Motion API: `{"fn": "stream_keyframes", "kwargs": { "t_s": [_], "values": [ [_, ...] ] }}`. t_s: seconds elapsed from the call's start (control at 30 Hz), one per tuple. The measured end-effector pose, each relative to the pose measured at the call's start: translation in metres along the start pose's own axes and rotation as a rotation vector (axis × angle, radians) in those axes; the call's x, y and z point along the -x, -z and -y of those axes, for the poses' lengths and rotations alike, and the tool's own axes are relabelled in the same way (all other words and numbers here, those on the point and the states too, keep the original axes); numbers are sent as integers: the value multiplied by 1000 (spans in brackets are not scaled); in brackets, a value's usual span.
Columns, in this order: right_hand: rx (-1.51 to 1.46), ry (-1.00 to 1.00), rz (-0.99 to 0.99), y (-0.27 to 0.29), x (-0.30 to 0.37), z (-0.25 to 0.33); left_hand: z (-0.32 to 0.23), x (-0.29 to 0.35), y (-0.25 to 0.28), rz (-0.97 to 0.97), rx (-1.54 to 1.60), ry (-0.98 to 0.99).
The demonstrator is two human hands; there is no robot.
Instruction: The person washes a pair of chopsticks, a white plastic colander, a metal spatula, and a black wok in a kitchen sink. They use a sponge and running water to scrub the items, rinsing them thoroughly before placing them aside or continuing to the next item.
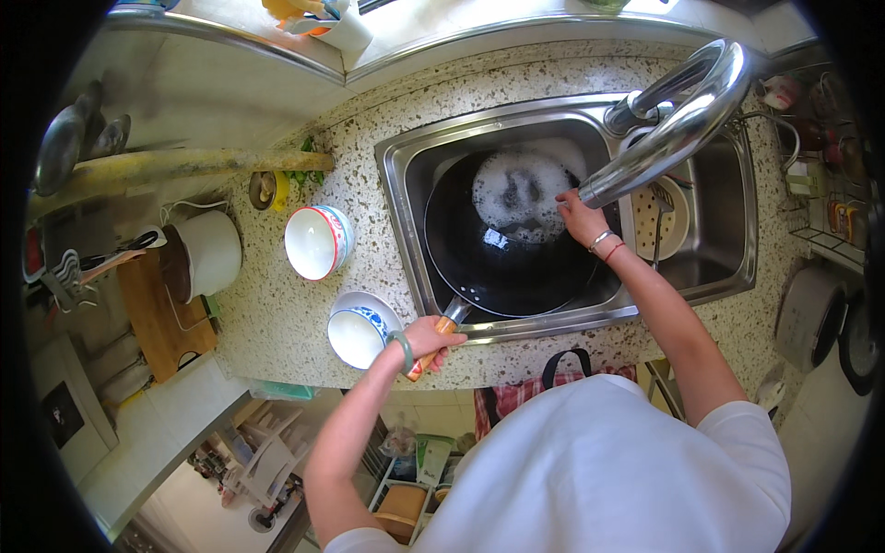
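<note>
A black wok [512, 267] rests tilted in the left basin of a steel sink [398, 198], with white suds [525, 189] in its far part. My left hand [430, 341] is closed around its wooden handle [446, 324], which reaches over the sink's near-left rim. At the mouth of the curved chrome faucet [682, 138] is my right hand [583, 221], its fingers bent in around the spout's tip. The spout hides part of those fingers. Left of the handle stand a blue-patterned bowl [358, 336] and a red-rimmed bowl [313, 244].
In the right basin sits a cream colander [678, 226] with a slotted ladle [662, 207] across it. A white pot [210, 253] and a wooden cutting board [157, 313] stand at the left. A wire rack [816, 244] is at the right.
</note>
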State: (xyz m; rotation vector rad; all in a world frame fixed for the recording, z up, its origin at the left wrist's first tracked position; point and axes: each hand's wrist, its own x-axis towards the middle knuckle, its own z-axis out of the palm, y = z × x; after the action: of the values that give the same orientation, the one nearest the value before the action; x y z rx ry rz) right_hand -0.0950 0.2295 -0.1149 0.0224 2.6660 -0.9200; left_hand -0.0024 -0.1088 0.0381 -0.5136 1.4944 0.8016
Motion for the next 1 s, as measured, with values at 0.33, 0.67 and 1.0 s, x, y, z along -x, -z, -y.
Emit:
{"fn": "stream_keyframes", "kwargs": {
  "t_s": [0.33, 0.67, 1.0],
  "values": [
    [-62, 11, -42, 14, 10, -2, -1, 42, -40, 19, 120, -60],
    [42, 173, -250, 33, 15, 13, 16, 93, -72, -88, 60, -38],
    [-151, 157, -349, 69, 8, 31, 109, 17, -111, -427, 43, -512]
  ]
}}
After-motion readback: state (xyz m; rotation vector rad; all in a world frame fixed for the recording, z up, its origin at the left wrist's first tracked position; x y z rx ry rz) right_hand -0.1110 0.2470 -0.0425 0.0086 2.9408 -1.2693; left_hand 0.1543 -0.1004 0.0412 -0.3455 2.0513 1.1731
